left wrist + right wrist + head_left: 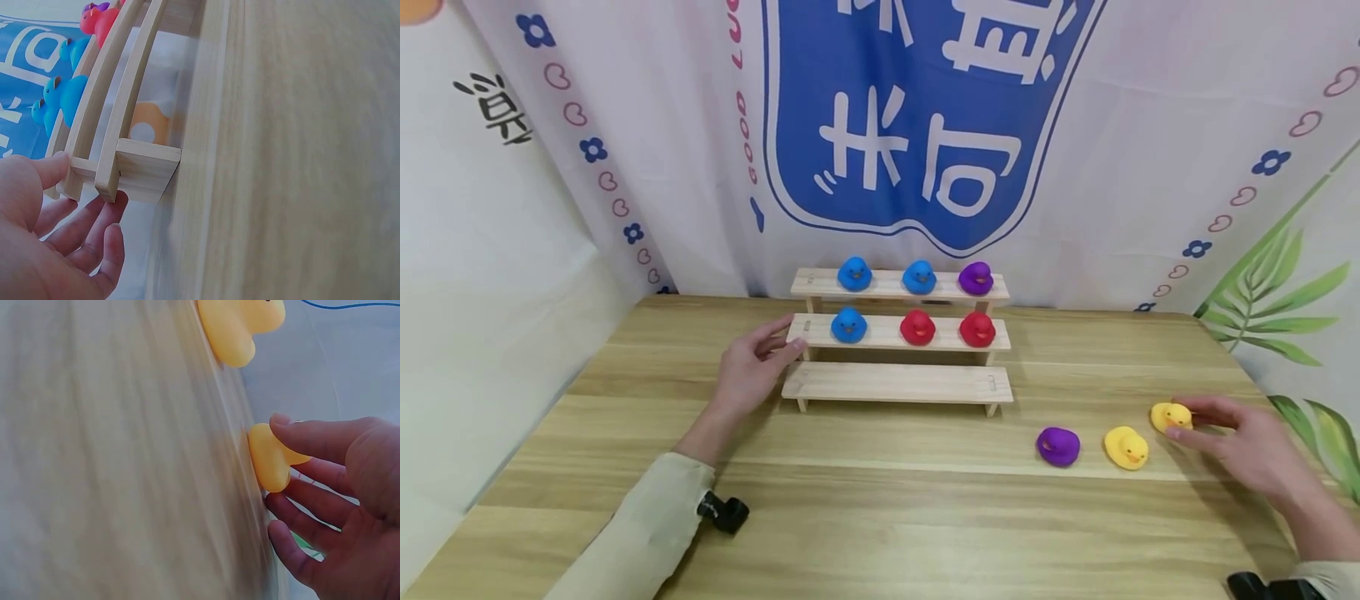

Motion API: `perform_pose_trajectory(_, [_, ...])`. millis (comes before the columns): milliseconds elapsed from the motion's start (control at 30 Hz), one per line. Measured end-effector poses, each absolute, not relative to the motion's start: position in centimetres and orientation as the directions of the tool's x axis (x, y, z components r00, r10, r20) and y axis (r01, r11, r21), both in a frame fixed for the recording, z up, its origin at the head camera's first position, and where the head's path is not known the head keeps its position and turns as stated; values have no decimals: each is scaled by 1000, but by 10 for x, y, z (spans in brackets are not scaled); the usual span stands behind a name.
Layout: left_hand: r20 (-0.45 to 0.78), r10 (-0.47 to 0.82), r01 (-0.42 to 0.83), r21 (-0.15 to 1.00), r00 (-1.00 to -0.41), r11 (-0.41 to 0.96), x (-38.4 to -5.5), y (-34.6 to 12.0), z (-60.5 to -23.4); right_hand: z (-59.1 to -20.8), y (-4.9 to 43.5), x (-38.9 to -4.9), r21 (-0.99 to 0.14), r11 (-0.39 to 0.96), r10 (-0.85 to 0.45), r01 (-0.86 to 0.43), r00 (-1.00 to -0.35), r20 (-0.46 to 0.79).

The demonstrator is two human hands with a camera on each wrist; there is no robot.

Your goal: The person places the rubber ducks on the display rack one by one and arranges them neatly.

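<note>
A stepped wooden shelf (895, 383) stands on the table, and my left hand (752, 367) grips the left end of its middle step, thumb on top. In the left wrist view the fingers (103, 231) curl near the step ends. Far to the right, my right hand (1255, 442) holds a yellow rubber duck (1171, 416) between thumb and fingers; the right wrist view shows this duck (270, 459) right at the tabletop. Beside it sit a second yellow duck (1126, 448) and a purple duck (1058, 447).
On the top step are two blue ducks (919, 277) and a purple duck (976, 278). The middle step bears a blue duck (848, 325) and two red ducks (917, 327). A printed curtain (1112, 192) hangs behind the wooden table (880, 517).
</note>
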State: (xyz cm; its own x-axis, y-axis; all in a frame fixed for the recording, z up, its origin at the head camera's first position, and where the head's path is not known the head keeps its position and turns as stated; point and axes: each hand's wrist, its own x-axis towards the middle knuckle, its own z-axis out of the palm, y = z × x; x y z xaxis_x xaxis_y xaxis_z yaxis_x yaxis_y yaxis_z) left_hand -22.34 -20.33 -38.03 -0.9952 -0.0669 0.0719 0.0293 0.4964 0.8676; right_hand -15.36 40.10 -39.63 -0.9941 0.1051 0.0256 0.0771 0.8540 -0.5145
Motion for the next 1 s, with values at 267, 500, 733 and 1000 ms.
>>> perform_pose_trajectory(267, [64, -70, 21, 869, -995, 494, -222, -204, -381, -397, 399, -155, -507, 860, 93, 55, -995, 49])
perform_pose_trajectory(500, [70, -73, 25, 870, -995, 493, -222, -203, -380, -395, 398, -156, -505, 862, 81, 39, -995, 61])
perform_pose_trajectory(733, [74, -64, 34, 874, -995, 485, -222, -203, -380, -390, 393, -157, -538, 843, 57, 11, -996, 70])
perform_pose_trajectory(1000, [71, -68, 29, 872, -995, 488, -221, -203, -380, -379, 378, -160, -568, 823, 54, 7, -996, 66])
